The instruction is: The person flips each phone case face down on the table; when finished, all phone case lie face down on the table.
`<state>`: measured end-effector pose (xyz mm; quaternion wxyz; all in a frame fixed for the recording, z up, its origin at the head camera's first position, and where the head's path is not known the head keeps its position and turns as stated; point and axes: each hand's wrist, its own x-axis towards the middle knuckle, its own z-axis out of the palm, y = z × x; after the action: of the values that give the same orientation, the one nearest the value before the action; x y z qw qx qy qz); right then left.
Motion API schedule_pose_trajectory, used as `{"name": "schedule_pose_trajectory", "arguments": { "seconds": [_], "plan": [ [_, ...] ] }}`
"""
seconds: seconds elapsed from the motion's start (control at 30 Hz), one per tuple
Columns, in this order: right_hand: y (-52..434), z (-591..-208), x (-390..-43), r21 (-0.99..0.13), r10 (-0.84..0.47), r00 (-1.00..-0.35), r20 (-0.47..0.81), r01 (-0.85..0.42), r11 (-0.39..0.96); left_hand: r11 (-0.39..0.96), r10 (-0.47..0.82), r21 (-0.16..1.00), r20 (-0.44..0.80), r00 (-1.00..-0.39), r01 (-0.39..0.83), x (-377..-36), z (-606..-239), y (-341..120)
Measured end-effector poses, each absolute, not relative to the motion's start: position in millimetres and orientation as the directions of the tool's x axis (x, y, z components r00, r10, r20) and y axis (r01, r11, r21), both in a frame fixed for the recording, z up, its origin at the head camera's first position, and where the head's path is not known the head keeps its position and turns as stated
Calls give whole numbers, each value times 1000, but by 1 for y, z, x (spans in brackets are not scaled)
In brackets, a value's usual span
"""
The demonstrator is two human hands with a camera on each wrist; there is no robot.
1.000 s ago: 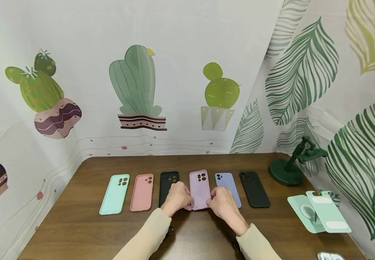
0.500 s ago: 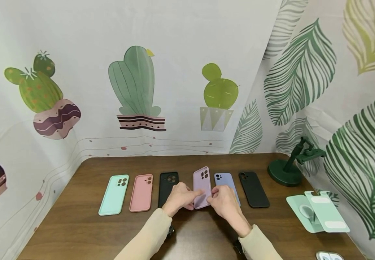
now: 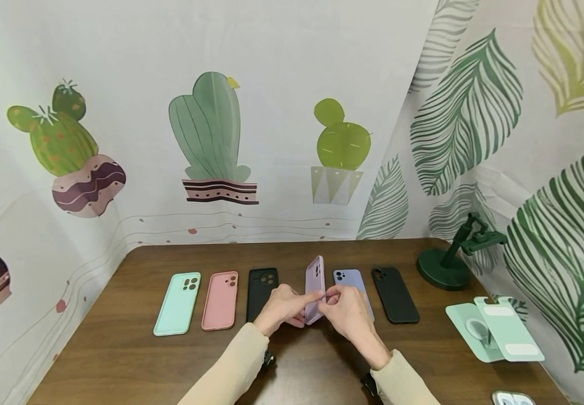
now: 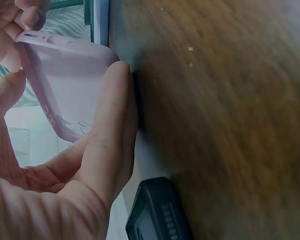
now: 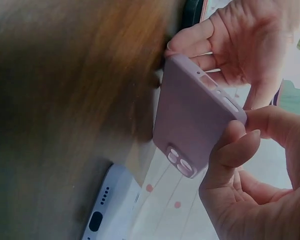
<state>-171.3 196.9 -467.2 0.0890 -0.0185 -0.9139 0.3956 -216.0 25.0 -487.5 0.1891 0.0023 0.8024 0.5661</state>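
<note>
A light purple phone case (image 3: pixel 314 287) stands tilted on one long side at the middle of the table, its hollow inside facing left. My left hand (image 3: pixel 285 306) spans its near end. The fingers lie along the low side, and the thumb reaches to the raised side. My right hand (image 3: pixel 348 312) pinches the raised near corner between thumb and forefinger, as the right wrist view shows. That view also shows the case's outer back and camera holes (image 5: pixel 180 162). A black phone case (image 3: pixel 260 292) lies left of my hands, and a blue one (image 3: pixel 356 284) lies partly behind my right hand.
Mint (image 3: pixel 177 304) and pink (image 3: pixel 220 301) cases lie farther left, another black case (image 3: pixel 396 295) farther right. A dark green stand (image 3: pixel 446 267), a mint folding stand (image 3: pixel 496 329) and a small white-topped item (image 3: pixel 511 399) are at the right. A printed cloth hangs behind the table.
The purple case has turned from lying flat up onto its left long side, its right side lifted. My left thumb has moved across to the raised side; my right hand rose slightly with it.
</note>
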Motion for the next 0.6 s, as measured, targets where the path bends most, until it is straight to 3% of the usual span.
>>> {"name": "schedule_pose_trajectory", "arguments": {
  "seconds": [0.6],
  "plan": [
    [193, -467, -173, -763, 67, -991, 116, -45, 645, 314, 277, 914, -346, -896, -256, -219, -487, 25]
  ]
}}
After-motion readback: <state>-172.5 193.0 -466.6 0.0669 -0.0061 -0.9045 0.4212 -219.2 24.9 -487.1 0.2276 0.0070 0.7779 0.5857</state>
